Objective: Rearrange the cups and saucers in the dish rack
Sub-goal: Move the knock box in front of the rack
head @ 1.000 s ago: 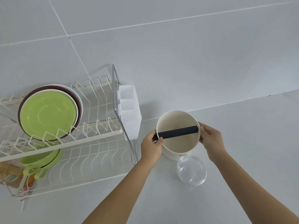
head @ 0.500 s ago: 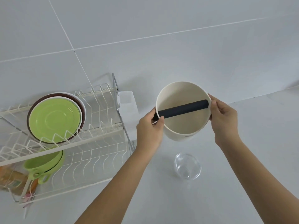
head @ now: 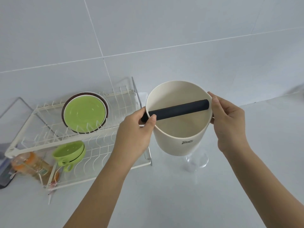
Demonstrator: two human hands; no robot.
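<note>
Head view, working rightward from the dish rack [head: 79, 143]: I see green saucers [head: 84, 116] upright on its upper tier, green cups [head: 69, 153] below. Right of the rack, my left hand [head: 136, 134] and right hand [head: 228, 122] grip a cream bucket [head: 179, 129] raised above the counter [head: 164, 195].

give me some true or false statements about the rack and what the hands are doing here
1. Both hands hold the cream bucket off the counter. True.
2. The left hand grips a green cup. False: it holds the bucket at the black bar.
3. The green saucer stands upright on the dish rack's upper tier. True.
4. The green cups sit on the upper tier. False: lower tier.
5. The right hand hangs free. False: it holds the bucket's rim.
</note>
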